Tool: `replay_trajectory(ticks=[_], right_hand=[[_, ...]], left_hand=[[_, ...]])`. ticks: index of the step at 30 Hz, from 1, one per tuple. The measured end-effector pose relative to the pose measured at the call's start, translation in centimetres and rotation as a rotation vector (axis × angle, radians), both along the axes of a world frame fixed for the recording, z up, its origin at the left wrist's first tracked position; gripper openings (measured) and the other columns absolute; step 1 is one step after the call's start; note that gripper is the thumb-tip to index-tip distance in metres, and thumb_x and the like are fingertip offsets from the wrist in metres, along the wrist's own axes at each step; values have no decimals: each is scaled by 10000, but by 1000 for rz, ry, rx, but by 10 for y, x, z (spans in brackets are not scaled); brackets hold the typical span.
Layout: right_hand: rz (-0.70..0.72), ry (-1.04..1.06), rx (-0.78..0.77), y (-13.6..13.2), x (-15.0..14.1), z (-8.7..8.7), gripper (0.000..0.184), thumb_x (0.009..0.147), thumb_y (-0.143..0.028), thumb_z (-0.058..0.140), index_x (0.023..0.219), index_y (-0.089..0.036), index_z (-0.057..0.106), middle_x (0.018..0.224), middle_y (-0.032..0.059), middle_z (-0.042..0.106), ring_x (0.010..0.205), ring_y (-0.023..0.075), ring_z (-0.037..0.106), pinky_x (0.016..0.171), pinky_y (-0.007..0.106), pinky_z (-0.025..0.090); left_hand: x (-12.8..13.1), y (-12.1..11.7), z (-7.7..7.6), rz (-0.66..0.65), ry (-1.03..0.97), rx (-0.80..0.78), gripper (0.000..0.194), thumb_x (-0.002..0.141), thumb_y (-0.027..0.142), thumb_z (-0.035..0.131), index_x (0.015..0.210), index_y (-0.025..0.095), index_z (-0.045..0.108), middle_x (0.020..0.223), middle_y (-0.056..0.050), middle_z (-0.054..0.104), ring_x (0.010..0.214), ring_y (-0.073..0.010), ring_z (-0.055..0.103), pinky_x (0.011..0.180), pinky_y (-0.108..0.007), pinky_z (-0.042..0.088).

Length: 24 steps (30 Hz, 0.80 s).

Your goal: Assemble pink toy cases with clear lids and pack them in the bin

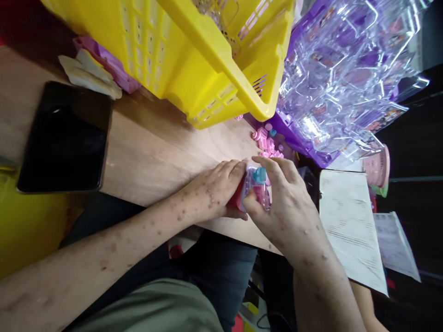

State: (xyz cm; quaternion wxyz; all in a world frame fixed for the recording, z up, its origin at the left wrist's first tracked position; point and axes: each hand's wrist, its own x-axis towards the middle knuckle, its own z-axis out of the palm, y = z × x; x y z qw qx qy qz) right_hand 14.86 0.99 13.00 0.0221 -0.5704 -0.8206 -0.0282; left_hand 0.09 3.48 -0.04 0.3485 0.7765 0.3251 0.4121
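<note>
My left hand (221, 186) wraps round a small box (247, 184) with a red side and a clear plastic front, held near the table's front edge. A small blue piece (259, 175) and a pink piece (258, 190) show at the clear part. My right hand (285, 198) curves over the box from the right, thumb at its lower side and fingers at its upper side. The right fingertips are partly hidden. Just beyond the hands lie several small pink plastic pieces (266, 142), with a blue one (272, 133) among them.
A yellow basket (207, 92) stands behind the hands. Right of it, a purple crate (301, 145) is heaped with clear plastic packages (332, 87). A black tablet (67, 138) lies at the left. White sheets (349, 216) hang at the right, by a pink basket (377, 163).
</note>
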Motion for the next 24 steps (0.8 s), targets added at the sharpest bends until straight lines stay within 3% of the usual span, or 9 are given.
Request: replay_trajectory(ticks=[4, 7, 9, 12, 17, 20, 24], right_hand=[[26, 122, -124, 2, 16, 7, 676, 963, -418, 647, 1588, -173, 575, 1520, 202, 599, 1437, 391, 588, 1226, 641, 507], [15, 252, -240, 7, 26, 20, 570, 1125, -546, 496, 1602, -245, 582, 1650, 133, 553, 1588, 321, 472, 1329, 599, 403], [-20, 308, -200, 13, 24, 28, 512, 1173, -552, 415, 1541, -277, 642, 1640, 93, 590, 1574, 291, 505, 1341, 580, 388], [-55, 327, -101, 29, 9, 31, 465, 1183, -535, 432, 1471, -274, 686, 1480, 73, 719, 1398, 291, 665, 1248, 565, 495], [74, 155, -144, 50, -14, 22, 481, 1167, -589, 477, 1418, -252, 712, 1325, 103, 791, 1273, 329, 725, 1163, 549, 548], [102, 131, -176, 43, -13, 24, 477, 1175, -579, 458, 1440, -265, 699, 1402, 105, 762, 1327, 337, 699, 1173, 542, 542], [77, 100, -70, 21, 3, 36, 466, 1164, -483, 483, 1544, -257, 630, 1492, 114, 683, 1414, 336, 625, 1219, 540, 506]], left_hand=[[0, 0, -5, 1, -4, 10, 1222, 730, 510, 1051, 1637, 178, 302, 1644, -243, 519, 1555, -419, 523, 1300, -590, 466], [-1, 0, -6, -16, 7, 14, 1281, 717, 551, 1055, 1664, 174, 280, 1666, -243, 498, 1570, -421, 502, 1318, -590, 432], [-2, 1, -5, -26, 12, 4, 1275, 723, 541, 1052, 1670, 185, 276, 1658, -226, 509, 1562, -413, 509, 1321, -588, 419], [-5, 2, 0, -45, 18, -23, 1271, 725, 520, 1050, 1674, 186, 273, 1647, -223, 515, 1553, -409, 512, 1314, -584, 424], [-8, 4, 5, -96, -2, -34, 1193, 749, 464, 1035, 1671, 263, 305, 1605, -176, 557, 1502, -402, 556, 1271, -593, 471], [-8, 4, 5, -78, 12, -38, 1167, 744, 479, 1039, 1642, 273, 323, 1602, -169, 558, 1502, -406, 560, 1260, -585, 488], [-7, 2, 5, -53, 35, -28, 1209, 728, 503, 1053, 1639, 226, 308, 1638, -190, 527, 1542, -397, 524, 1313, -581, 433]])
